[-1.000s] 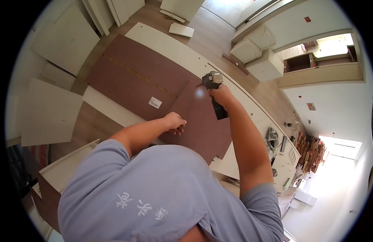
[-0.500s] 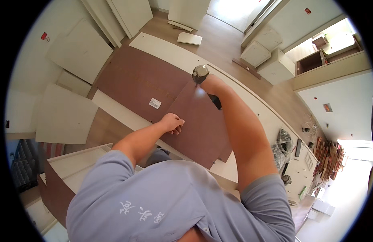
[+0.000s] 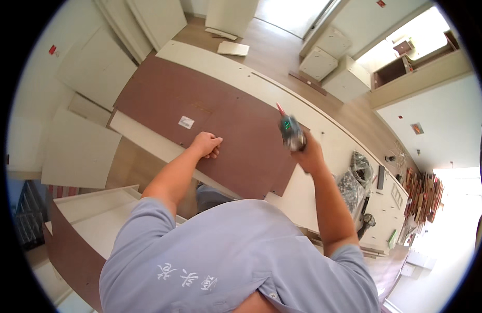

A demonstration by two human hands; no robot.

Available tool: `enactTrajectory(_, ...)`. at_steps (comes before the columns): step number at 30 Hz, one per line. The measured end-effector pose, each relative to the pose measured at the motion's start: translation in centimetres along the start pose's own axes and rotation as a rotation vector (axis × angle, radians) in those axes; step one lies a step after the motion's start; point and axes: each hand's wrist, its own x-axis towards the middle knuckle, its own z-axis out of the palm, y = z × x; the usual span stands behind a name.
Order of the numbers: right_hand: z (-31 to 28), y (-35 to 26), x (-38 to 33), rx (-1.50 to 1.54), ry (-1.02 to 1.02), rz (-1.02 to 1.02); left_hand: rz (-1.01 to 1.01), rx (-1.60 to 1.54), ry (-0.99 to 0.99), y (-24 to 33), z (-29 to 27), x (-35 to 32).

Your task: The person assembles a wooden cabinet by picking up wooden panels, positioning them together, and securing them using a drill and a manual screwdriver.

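A brown panel [image 3: 162,94] with a small white label [image 3: 186,122] lies on a long cream board [image 3: 209,61]. Over the panel's near edge is my left hand [image 3: 207,145], its fingers curled closed; whatever they may hold is hidden. Beyond the panel's right part, my right hand [image 3: 314,154] grips a cordless drill [image 3: 291,132] by its handle. The drill is tilted, its red tip pointing toward the far left and apart from the panel. It is slightly blurred, and small green lights show on its body.
On the board's right end lie a clear plastic bag of small parts [image 3: 350,190] and another power tool [image 3: 367,223]. Cream panels [image 3: 83,151] lean at the left. A cabinet carcass [image 3: 89,224] stands near left. Stacked wood strips [image 3: 424,195] are at the far right.
My right hand has swung the drill to the right, off the panel, and tipped it over; its light spot on the panel is gone. My left hand stays curled at the near edge.
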Motion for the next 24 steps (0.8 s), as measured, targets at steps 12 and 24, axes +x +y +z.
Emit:
enactTrajectory(12, 0.5, 17.1, -23.3, -0.396, 0.139, 0.258, -0.022, 0.048, 0.137, -0.2, 1.5, 0.1)
enactTrajectory(24, 3.9, 19.6, -22.9, -0.312, 0.219, 0.355, 0.453, 0.639, 0.390, -3.6, 6.2, -3.4)
